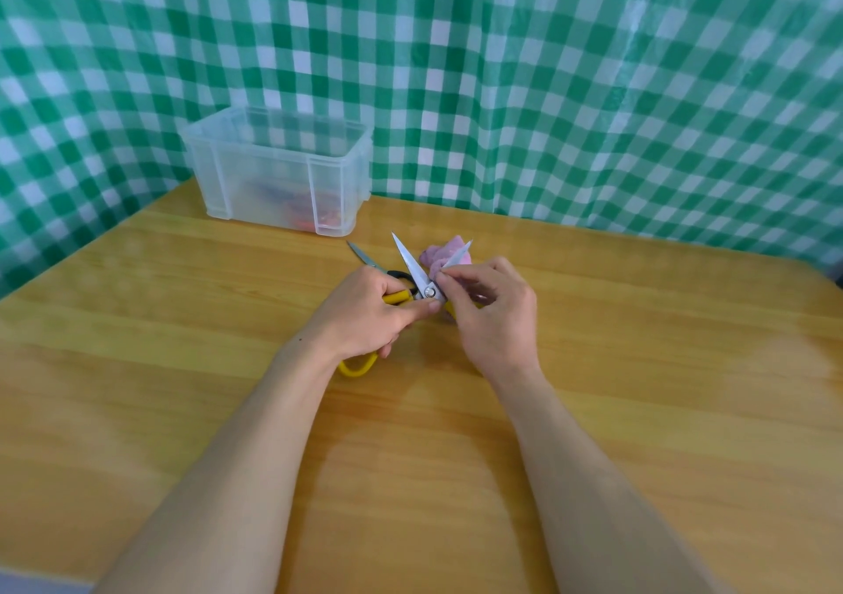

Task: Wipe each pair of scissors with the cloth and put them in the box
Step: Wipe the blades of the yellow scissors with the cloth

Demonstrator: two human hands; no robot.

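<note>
My left hand grips the yellow handle of a pair of scissors whose steel blades are spread apart and point away from me. My right hand pinches the right blade near the pivot. Just behind the blades, a pink cloth lies crumpled on the table. A second pair of scissors, with a dark handle, lies flat behind my left hand, its tip pointing at the box. The clear plastic box stands at the back left; blurred red and blue items show through its wall.
The wooden table runs out to the right and towards me. A green-and-white checked sheet hangs close behind the table and wraps round its left side.
</note>
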